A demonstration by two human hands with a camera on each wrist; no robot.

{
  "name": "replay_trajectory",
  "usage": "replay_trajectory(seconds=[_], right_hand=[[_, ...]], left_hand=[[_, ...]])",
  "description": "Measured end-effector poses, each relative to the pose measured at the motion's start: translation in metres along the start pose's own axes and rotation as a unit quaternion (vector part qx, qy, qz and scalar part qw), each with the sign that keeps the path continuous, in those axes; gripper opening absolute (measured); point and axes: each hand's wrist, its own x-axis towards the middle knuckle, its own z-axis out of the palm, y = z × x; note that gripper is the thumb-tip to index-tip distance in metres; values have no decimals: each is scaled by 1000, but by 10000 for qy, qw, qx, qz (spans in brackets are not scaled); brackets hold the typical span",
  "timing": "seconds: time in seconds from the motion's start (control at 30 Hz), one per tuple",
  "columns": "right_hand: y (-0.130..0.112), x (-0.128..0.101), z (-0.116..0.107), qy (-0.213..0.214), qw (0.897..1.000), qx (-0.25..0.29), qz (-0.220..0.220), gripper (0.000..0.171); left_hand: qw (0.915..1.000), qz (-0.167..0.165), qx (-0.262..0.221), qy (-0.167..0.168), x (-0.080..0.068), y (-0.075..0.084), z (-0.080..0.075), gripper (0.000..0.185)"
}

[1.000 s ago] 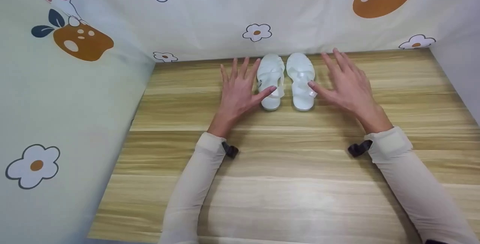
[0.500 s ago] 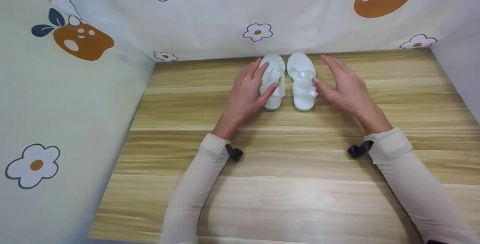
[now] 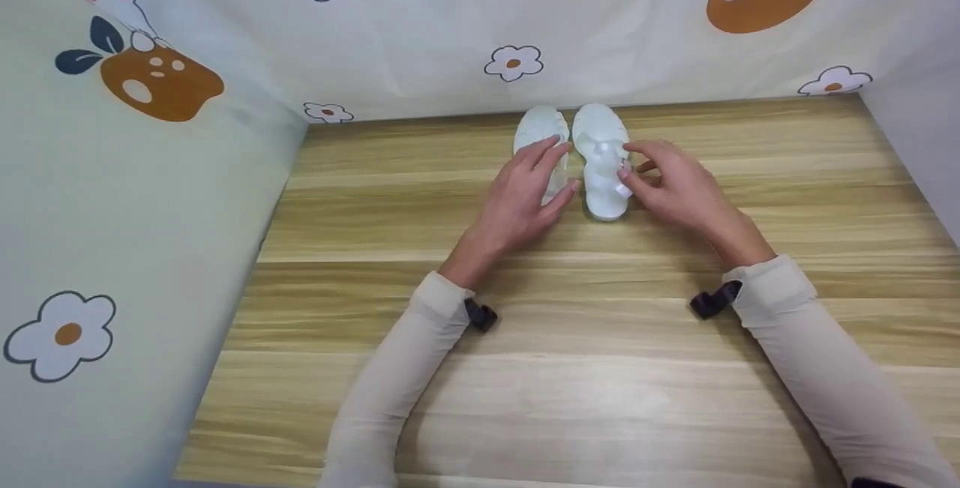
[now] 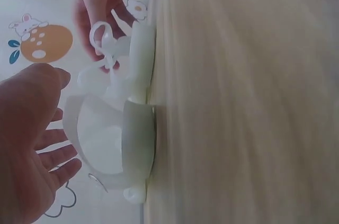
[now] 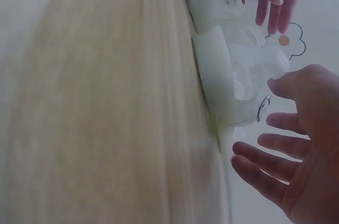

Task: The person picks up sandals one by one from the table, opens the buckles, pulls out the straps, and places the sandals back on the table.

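Observation:
Two white strappy sandals stand side by side at the far edge of a wooden table (image 3: pixel 600 368). My left hand (image 3: pixel 546 173) lies over the left sandal (image 3: pixel 538 124), fingers on its straps and thumb at its inner side. My right hand (image 3: pixel 660 177) sits beside the right sandal (image 3: pixel 600 147), thumb touching a strap. From the left wrist, the left hand (image 4: pixel 32 144) is spread beside the left sandal (image 4: pixel 114 144). From the right wrist, the right hand (image 5: pixel 296 144) curves loosely about the right sandal (image 5: pixel 222 81) without gripping it.
A printed cloth wall (image 3: pixel 450 31) with flowers stands right behind the sandals, and another cloth wall (image 3: pixel 112 211) closes the left side. A pale wall (image 3: pixel 930 143) bounds the right. Bare wooden tabletop stretches toward me, with its front edge near the bottom of the head view.
Both hands have closed in from flat on the table at either side. The left hand has slid right onto the left sandal; the right hand's fingers have curled toward the right sandal.

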Motion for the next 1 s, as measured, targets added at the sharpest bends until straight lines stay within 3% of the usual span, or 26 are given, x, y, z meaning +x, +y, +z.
replay_trajectory(seconds=[0.23,0.47,0.63,0.73,0.9,1.0], right_hand=[[1,0,4,-137,9993,354,-30,47],[2,2,6,-194,9982,547,170,46],[3,4,8,-142,9969,738,217,46],[4,4,9,-126,9966,781,212,45],[4,5,10,-88,9961,832,294,44],[3,4,10,-83,9957,854,345,43]], left_hand=[[9991,300,-288,-29,4,9,3,53],[9971,163,-731,-160,12,13,5,52],[9949,127,-1004,-30,21,18,7,50],[9948,-106,-1008,-90,30,25,8,50],[9927,-827,-649,-595,43,39,11,53],[9911,-986,-453,-776,49,46,14,51]])
